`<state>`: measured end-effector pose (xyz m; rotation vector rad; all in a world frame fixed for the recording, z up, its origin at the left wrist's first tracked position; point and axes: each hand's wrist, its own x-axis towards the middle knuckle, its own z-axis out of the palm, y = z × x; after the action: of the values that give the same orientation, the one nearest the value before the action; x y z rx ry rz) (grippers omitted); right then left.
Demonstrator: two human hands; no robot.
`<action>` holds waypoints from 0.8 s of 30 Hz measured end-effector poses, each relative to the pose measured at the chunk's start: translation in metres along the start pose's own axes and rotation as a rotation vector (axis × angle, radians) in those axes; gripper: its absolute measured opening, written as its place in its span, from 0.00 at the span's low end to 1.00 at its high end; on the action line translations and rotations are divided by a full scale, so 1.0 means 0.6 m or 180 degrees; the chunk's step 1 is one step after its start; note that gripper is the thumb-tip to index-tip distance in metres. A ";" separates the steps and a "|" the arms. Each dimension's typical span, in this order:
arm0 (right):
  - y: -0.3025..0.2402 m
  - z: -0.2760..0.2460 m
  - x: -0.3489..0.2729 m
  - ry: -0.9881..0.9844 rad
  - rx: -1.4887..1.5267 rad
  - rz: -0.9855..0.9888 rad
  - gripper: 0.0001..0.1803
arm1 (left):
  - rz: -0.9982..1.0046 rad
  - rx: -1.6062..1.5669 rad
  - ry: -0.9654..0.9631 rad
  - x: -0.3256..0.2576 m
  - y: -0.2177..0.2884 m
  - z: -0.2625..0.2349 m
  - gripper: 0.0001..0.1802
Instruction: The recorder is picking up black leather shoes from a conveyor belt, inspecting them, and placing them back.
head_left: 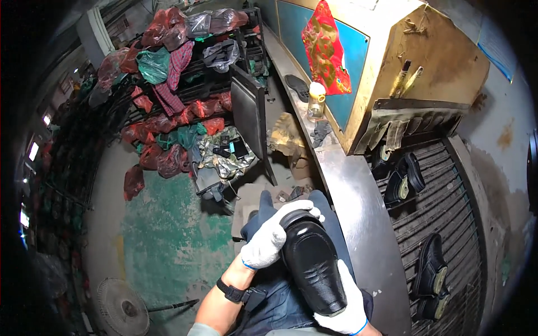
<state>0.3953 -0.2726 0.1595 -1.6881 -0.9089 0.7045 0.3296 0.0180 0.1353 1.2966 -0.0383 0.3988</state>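
Observation:
A glossy black leather shoe (309, 246) lies over my lap, one end pointing away from me. My left hand (270, 241), in a white glove, is closed round its far end, fingers curling over the top edge. On the near right side, my right hand (348, 308), also gloved in white, cups the other end of the shoe; some of its fingers are hidden beneath. A dark band shows behind the far end, and I cannot tell whether it is the sole or a separate piece.
To my right runs a metal ledge (358, 207), beside a slatted conveyor (437, 201) carrying several black shoes (430, 263). A bottle (315, 103) and a dark sole (297, 87) sit farther along the ledge. A fan (123, 308) stands lower left; bag-filled racks (185, 112) are beyond.

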 end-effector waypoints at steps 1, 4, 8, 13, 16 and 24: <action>0.000 0.001 0.001 -0.0010 -0.0051 -0.0008 0.65 | -0.0037 -0.0021 0.0018 0.000 0.003 0.002 0.59; 0.000 0.003 0.004 -0.0029 -0.0070 -0.0053 0.65 | -0.0068 0.0073 0.0045 0.000 0.013 0.005 0.61; 0.001 0.006 0.009 -0.0044 0.0095 -0.0018 0.65 | -0.0088 0.0080 0.0041 -0.004 0.018 0.006 0.62; 0.007 0.012 0.013 -0.0073 0.0119 0.0048 0.66 | -0.0132 -0.0042 0.0220 -0.017 0.005 0.010 0.65; 0.026 0.018 0.018 -0.0056 0.0051 0.0033 0.65 | -0.0148 -0.0072 0.0323 -0.018 0.002 0.013 0.69; 0.130 0.048 0.099 -0.0125 -0.1066 -0.1321 0.75 | -0.0740 0.0891 -0.0027 0.021 0.169 0.010 0.59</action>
<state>0.4219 -0.2210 0.0755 -1.6956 -1.4140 0.3166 0.3113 0.0375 0.2343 1.5592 0.1654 0.2032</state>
